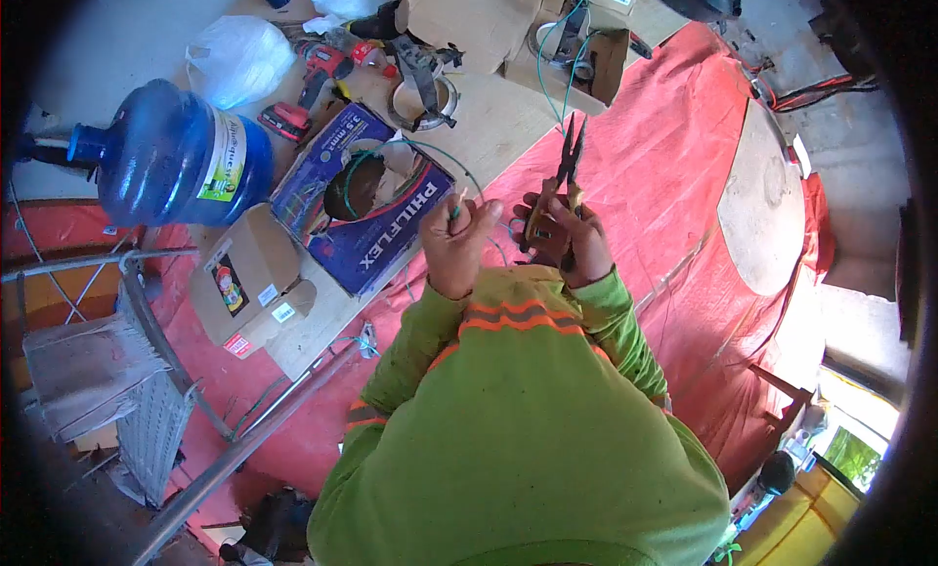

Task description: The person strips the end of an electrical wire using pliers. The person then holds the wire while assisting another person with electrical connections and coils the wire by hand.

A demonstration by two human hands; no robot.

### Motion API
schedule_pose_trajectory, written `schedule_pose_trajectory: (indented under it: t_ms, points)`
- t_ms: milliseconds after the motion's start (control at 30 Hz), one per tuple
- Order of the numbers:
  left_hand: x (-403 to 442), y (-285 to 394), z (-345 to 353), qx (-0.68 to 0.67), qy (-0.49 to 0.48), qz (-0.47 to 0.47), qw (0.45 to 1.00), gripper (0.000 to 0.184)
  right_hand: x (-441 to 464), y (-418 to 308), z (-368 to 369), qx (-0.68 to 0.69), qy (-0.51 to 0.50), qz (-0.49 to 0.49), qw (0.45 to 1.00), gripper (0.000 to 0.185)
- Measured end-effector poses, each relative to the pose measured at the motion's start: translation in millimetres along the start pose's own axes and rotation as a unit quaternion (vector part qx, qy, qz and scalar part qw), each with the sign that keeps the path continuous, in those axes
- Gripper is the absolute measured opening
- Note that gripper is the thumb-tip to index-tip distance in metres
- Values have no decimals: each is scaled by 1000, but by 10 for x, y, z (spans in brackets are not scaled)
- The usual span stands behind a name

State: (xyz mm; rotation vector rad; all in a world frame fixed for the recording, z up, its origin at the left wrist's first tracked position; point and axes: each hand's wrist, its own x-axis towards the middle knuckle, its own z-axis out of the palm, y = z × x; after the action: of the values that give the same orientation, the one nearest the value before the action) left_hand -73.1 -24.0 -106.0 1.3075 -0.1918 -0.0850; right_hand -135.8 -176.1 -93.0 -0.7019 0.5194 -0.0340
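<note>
My left hand [454, 242] is closed in a pinch around the end of a green wire [455, 212], whose tip shows bare above the fingers. Opposite it, my right hand [584, 242] grips long-nose pliers [571, 161], their narrow dark jaws pointing up and slightly parted. A brown, worn-looking piece [542, 229] sits against the right fingers; its kind is unclear. Green wire also loops over the blue Philflex box [410, 219], which has a torn round hole, just left of my left hand.
Beside the Philflex box are an open cardboard box [249, 283] and a blue water jug [186, 156]. Farther back lie a red power drill [322, 68], a plastic bag [239, 60] and another open carton [572, 63]. Red sheeting [645, 146] spreads to the right; a metal rail [244, 459] runs lower left.
</note>
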Motion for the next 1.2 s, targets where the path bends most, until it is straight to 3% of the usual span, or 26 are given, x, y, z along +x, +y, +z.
schedule_pose_trajectory:
  t_ms: [67,200,333,433,633,733,900,1000,1200]
  points:
    - [31,290,10,-16,-9,0,1000,48,-51,57,-81,-57,-12,-19,998,32]
    - [109,427,-97,-143,-20,-47,988,49,-41,65,-97,-25,-57,71,996,30]
    - [157,496,-241,-245,-68,-98,962,41,-45,81,-54,-24,-109,78,991,32]
    - [162,474,-272,-295,-59,-94,949,37,-58,71,-13,-42,-116,77,989,37]
    - [190,540,-300,-363,-139,-61,919,18,-88,56,-25,-107,-126,76,983,33]
    - [175,514,-311,-420,-95,-109,896,13,-87,52,-57,-170,-161,58,970,29]
    - [185,529,-336,-275,-48,-49,959,15,-89,120,-57,-300,-166,-55,938,26]
    - [187,527,-378,-233,-20,-28,972,16,-98,110,-89,-307,-167,7,937,27]
    - [190,527,-432,-102,-26,52,993,15,-79,214,-146,-277,-186,-25,942,30]
